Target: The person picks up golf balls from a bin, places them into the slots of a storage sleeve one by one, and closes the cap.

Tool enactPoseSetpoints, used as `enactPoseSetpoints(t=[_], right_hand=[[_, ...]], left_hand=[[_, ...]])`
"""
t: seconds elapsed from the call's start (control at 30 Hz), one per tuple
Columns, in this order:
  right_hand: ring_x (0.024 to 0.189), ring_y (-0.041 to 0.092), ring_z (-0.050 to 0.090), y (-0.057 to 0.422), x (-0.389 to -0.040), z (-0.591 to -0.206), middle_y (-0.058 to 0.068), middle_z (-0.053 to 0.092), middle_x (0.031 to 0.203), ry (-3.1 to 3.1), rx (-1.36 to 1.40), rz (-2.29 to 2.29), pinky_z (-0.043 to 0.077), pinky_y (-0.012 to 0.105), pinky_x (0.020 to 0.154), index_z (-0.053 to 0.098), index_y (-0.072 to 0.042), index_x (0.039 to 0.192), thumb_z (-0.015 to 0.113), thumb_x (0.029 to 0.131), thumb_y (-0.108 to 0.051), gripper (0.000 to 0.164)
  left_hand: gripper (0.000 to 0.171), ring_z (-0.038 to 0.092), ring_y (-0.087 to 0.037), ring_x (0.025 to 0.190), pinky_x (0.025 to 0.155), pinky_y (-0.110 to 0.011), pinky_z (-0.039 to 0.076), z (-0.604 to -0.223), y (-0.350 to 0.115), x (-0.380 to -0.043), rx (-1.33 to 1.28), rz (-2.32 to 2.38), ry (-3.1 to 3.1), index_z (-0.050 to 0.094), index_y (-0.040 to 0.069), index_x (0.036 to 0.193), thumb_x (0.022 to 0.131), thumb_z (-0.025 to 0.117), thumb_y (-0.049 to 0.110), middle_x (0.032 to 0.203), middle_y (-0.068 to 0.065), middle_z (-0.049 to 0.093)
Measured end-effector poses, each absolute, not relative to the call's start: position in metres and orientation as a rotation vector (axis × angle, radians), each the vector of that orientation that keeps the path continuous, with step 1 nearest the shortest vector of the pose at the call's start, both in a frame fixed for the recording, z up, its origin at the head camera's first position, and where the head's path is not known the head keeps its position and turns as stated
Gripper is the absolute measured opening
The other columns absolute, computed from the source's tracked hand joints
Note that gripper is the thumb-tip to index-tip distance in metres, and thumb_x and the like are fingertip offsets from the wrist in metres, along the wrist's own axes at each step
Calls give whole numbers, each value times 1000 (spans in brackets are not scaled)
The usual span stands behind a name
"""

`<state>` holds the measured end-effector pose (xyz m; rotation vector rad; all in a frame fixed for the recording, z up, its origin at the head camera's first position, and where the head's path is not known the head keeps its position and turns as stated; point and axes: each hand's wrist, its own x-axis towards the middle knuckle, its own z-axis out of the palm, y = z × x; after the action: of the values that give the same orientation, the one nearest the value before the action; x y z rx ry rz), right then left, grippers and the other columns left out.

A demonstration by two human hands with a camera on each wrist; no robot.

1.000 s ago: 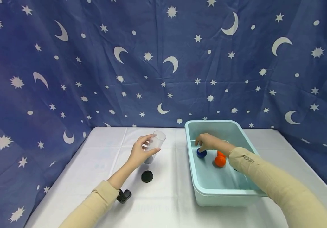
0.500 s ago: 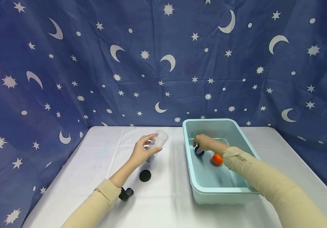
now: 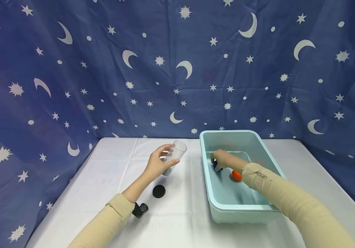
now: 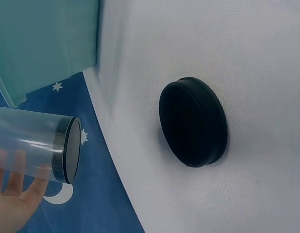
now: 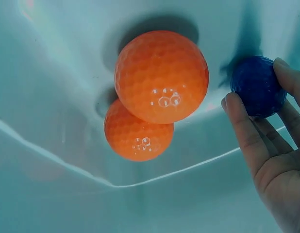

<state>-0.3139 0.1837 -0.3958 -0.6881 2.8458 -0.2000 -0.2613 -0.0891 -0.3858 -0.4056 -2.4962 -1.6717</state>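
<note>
My left hand holds a clear plastic tube above the white table. The tube leans to the right, and a black band rings its end in the left wrist view. Inside the light teal bin, my right hand pinches a blue golf ball between fingers and thumb. Two orange golf balls, a nearer one and one partly behind it, lie beside that hand on the bin's floor. A round black cap rests on the table below the tube.
A small black device sits at the left wrist, by the cuff. The bin's walls surround the right hand, and its sleeve crosses the right rim. Dark blue cloth with moons and stars hangs behind the table.
The right fingers, earlier over the blue ball, now grip it. My left hand has shifted slightly right with the tube. One orange ball has become hidden by the right arm in the head view.
</note>
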Motion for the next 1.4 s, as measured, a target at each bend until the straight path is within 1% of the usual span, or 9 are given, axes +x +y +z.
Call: enactPoseSetpoints(t=[0.13, 0.3, 0.53, 0.7, 0.83, 0.97, 1.1, 1.23, 1.4], right_hand=[[79, 21, 58, 186, -314, -391, 14, 67, 92, 2842, -691, -218, 54, 34, 77, 69, 1, 95, 79, 68, -1, 29], [81, 23, 60, 190, -313, -383, 17, 68, 94, 2853, -727, -272, 55, 35, 78, 69, 3, 97, 79, 69, -2, 30], [87, 25, 61, 194, -309, -372, 18, 68, 100, 2873, -688, -347, 54, 41, 86, 69, 3, 102, 77, 74, -5, 30], [89, 26, 60, 190, -302, -367, 17, 67, 103, 2859, -664, -389, 54, 42, 87, 68, 1, 104, 76, 76, -6, 30], [88, 26, 61, 187, -296, -362, 16, 68, 100, 2849, -702, -435, 55, 40, 85, 69, 0, 100, 76, 76, -6, 26], [87, 26, 63, 186, -291, -358, 17, 69, 98, 2847, -716, -486, 55, 40, 83, 69, 0, 99, 77, 75, -6, 26], [88, 28, 64, 190, -288, -353, 20, 68, 99, 2827, -711, -568, 56, 39, 82, 68, 2, 100, 76, 75, -7, 27], [85, 29, 64, 195, -286, -347, 24, 66, 100, 2799, -692, -684, 58, 36, 74, 66, 6, 104, 74, 78, -6, 30], [82, 26, 65, 201, -284, -342, 27, 64, 105, 2728, -548, -893, 59, 31, 68, 62, 9, 111, 70, 83, -6, 33]], left_hand=[[59, 58, -29, 108, 94, -46, 50, -387, -88, -262, -416, -1670, -2497, 55, 11, 129, 76, 79, 15, 123, -13, 58], [59, 58, -31, 110, 94, -46, 49, -387, -87, -264, -448, -1664, -2493, 55, 9, 130, 76, 78, 15, 125, -14, 58], [58, 59, -32, 107, 90, -46, 52, -384, -86, -265, -502, -1642, -2472, 56, 8, 130, 76, 78, 14, 124, -16, 59], [58, 59, -30, 109, 92, -47, 50, -382, -87, -266, -520, -1629, -2479, 57, 9, 129, 76, 79, 15, 122, -13, 61], [58, 59, -29, 109, 92, -48, 50, -382, -88, -266, -515, -1614, -2478, 58, 10, 128, 75, 79, 13, 119, -12, 62], [58, 59, -30, 109, 92, -48, 50, -382, -87, -265, -524, -1618, -2472, 58, 8, 128, 74, 79, 12, 118, -13, 62], [58, 59, -30, 108, 91, -46, 51, -380, -85, -265, -523, -1602, -2473, 59, 8, 127, 74, 80, 13, 118, -13, 63], [58, 59, -30, 108, 91, -46, 51, -379, -82, -265, -515, -1592, -2487, 60, 9, 126, 72, 81, 13, 120, -13, 62], [57, 59, -31, 108, 91, -46, 51, -377, -78, -266, -502, -1586, -2505, 61, 11, 125, 72, 81, 13, 121, -12, 62]])
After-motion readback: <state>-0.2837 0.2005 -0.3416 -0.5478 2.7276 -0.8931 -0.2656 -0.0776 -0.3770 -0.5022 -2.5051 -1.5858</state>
